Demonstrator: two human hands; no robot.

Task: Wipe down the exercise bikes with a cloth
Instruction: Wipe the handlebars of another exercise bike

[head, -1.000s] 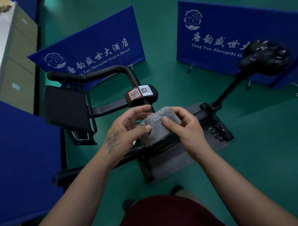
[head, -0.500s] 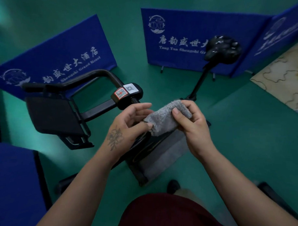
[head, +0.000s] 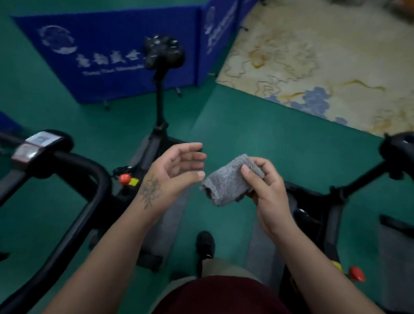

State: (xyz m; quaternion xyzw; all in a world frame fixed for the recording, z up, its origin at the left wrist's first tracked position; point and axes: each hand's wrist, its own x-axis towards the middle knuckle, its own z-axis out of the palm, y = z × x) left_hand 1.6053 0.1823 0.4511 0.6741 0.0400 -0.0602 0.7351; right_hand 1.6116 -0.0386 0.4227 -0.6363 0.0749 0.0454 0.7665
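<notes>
My right hand (head: 268, 194) grips a folded grey cloth (head: 226, 181) in the air over the green floor, thumb pressed on top of it. Just left of the cloth, my left hand (head: 175, 169) hangs apart from it, fingers relaxed and holding nothing. One black exercise bike stands to my left, with its handlebar (head: 87, 199), its stickered console (head: 37, 148) and its saddle (head: 164, 52) on a post. A second black bike (head: 341, 192) stands to my right, its saddle (head: 403, 149) at the frame's edge.
Blue folding screens (head: 111, 59) with white lettering stand behind the left bike. A cream patterned carpet (head: 333, 67) covers the far right. Red knobs (head: 125, 178) sit on the bikes' frames. My black shoe (head: 205, 246) is on the green floor between the bikes.
My left hand has let go of the cloth and moved off to the left; my right hand alone holds it. The view has swung right, revealing a second bike and the carpet.
</notes>
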